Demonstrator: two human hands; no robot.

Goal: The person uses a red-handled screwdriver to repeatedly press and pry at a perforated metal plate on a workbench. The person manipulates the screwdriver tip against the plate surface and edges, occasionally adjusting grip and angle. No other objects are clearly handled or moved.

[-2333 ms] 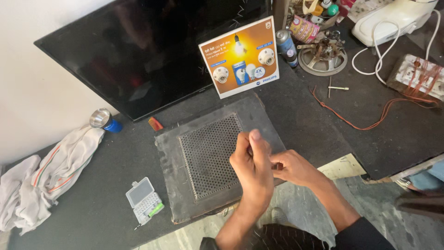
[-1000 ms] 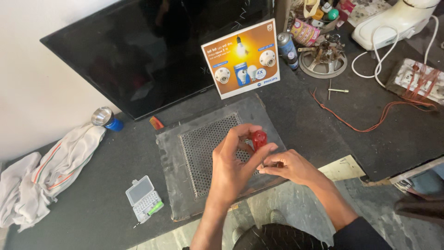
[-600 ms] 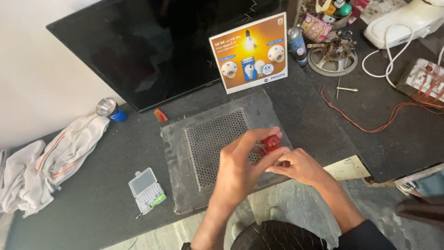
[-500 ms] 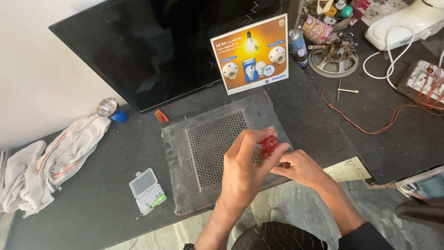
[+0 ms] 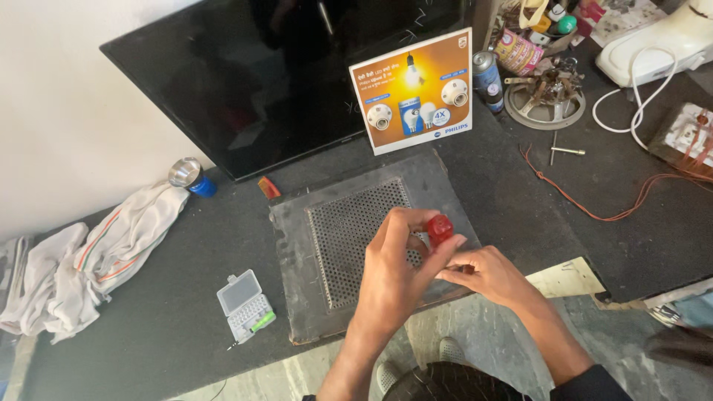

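While the left hand pinches a small red part at its fingertips, the right hand closes thumb and finger on something too small to make out, just beside it. Both hover over a grey perforated metal panel on the dark workbench. Behind leans a black flat screen against a pale wall, an orange bulb advert card propped before it. White cloth lies left; a small bit case sits near the front edge.

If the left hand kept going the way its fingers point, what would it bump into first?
Probably the orange card standing at the far edge of the grey mesh panel. The left hand, holding a small red part, points that way, though height is unclear.
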